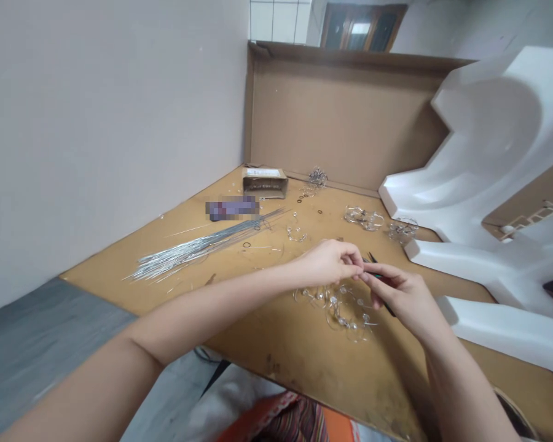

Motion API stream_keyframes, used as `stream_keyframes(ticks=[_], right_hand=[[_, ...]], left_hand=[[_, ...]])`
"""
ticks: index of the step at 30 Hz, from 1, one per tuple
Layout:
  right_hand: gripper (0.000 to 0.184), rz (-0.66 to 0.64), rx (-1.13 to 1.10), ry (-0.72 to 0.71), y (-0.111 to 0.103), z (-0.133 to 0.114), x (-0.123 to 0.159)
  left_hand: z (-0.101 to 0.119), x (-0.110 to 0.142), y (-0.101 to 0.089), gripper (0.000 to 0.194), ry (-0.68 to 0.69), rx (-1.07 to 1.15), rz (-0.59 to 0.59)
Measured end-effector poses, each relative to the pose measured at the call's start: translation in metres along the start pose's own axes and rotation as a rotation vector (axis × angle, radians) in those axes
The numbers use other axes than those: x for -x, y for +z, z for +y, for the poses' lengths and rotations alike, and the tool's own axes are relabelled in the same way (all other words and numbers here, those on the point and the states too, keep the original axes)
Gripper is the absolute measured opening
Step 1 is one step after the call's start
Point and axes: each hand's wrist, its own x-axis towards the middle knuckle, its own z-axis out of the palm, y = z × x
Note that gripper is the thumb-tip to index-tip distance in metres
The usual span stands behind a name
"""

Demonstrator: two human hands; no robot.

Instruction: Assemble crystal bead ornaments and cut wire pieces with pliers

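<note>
Clock is centred on where your hands meet, btw. Closest to you, out at 7, there's a striped cloth [299, 422] with orange fabric next to it, just below the edge of the surface [276, 362]. Right under your hands, 6 to 7, you've got a loose cluster of clear beaded wire pieces [335, 305] lying on the surface. Your left hand [327, 261] has its grip pinched together, fingertips touching those of your right hand [408, 301]; whatever sits between them is too small to make out. Your right grip is also closed, thumb and index pinching there, with a dark tool [391, 309] clamped in the hand, its pointed tips poking out at about 1. A bundle of silvery wires [188, 248] is fanned out at 9, and a blurred-out purplish item [233, 209] lies by its far end at 10. More beaded bunches [364, 218] sit around 12 to 2, next to the big white molded piece [525, 184] on your 2 to 3 side. Further back there's an open little carton [265, 184] at 10, then a tall cardboard panel [345, 116] at 12.
</note>
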Motion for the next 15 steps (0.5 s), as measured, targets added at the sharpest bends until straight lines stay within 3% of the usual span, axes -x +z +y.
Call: stream_keyframes(ticks=[5, 8, 11, 15], right_hand=[[0.040, -0.016, 0.053, -0.006, -0.002, -0.001, 0.006], [0.038, -0.026, 0.064, 0.013, -0.003, 0.009, 0.012], [0.033, -0.068, 0.169, 0.047, -0.007, 0.022, 0.020], [0.021, -0.168, 0.400, -0.042, -0.008, 0.028, 0.025]], left_hand=[[0.000, 0.006, 0.005, 0.012, -0.025, 0.127, -0.054], [0.005, 0.009, -0.001, 0.022, 0.015, 0.118, -0.049], [0.008, 0.015, -0.018, 0.033, 0.050, -0.094, 0.026], [0.003, 0.027, -0.040, 0.019, 0.025, -0.438, 0.018]])
